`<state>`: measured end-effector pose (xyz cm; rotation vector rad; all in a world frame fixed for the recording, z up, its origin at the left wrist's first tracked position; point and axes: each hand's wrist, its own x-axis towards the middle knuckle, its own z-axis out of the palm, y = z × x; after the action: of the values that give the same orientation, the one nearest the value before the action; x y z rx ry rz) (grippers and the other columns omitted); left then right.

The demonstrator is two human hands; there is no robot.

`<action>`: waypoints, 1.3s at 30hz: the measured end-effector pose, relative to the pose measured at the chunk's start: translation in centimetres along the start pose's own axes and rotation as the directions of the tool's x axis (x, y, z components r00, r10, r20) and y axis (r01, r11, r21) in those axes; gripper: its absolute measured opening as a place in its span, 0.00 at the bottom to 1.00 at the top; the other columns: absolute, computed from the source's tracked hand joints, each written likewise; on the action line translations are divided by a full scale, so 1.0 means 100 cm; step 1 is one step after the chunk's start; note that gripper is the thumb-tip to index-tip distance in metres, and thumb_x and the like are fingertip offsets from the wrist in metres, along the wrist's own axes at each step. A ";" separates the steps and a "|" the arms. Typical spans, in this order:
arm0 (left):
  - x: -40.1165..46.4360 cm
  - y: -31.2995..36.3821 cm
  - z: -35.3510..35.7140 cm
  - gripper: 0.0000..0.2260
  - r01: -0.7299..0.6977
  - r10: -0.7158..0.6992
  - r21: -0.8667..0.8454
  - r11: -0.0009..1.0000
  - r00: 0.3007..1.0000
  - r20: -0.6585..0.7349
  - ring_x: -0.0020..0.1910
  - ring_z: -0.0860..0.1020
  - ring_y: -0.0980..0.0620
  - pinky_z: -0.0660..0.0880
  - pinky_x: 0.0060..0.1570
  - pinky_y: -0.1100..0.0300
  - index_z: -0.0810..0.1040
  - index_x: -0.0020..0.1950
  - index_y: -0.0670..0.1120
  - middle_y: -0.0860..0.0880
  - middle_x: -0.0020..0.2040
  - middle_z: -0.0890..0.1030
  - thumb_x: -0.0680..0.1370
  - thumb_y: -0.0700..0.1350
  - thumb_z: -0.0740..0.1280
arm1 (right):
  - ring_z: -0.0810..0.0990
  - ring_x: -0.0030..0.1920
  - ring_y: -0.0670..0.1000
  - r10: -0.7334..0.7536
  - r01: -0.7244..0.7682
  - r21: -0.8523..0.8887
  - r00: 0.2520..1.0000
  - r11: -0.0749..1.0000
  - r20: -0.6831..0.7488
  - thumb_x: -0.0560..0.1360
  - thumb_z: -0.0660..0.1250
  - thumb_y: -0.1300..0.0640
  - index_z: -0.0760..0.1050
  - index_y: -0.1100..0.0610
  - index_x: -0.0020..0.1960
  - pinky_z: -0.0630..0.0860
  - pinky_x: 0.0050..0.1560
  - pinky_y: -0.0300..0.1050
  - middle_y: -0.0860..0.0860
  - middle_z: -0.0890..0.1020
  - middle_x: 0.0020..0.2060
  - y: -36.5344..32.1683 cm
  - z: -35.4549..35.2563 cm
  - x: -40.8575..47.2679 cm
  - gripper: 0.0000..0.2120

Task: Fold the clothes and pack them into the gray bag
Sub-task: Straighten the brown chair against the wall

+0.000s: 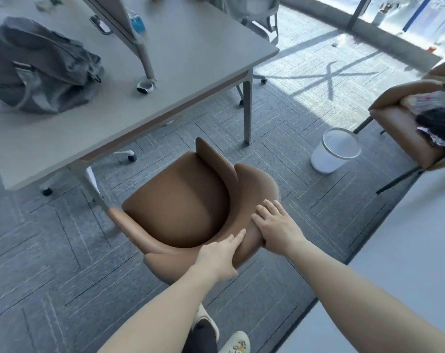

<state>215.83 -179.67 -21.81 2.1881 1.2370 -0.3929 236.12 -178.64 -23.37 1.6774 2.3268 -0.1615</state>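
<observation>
Brown chair [191,200] backrest gripped by both hands: left hand [220,258] and right hand [275,228] curl over top edge, likely repositioning it. Gray bag [35,67] on table [191,59], far ahead-left of hands; clothes [435,118] heaped on second chair [394,126], far right.

Bare forearms [369,296], dark trousers [201,337], pale clogs [235,343].
</observation>
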 end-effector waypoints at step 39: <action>0.180 -0.209 -0.226 0.37 0.281 -0.306 -0.212 0.936 0.947 -0.095 0.66 0.73 0.49 0.71 0.60 0.56 0.57 0.78 0.61 0.54 0.73 0.70 0.74 0.43 0.70 | 0.64 0.71 0.59 -0.181 0.179 0.077 0.983 0.981 0.009 0.69 0.69 0.37 0.69 0.52 0.68 0.52 0.76 0.57 0.51 0.74 0.64 0.044 -0.111 0.371 0.33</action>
<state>206.80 -145.19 -20.63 1.8888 1.6109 -0.2400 227.63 -140.62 -22.80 1.4901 2.4879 -0.3017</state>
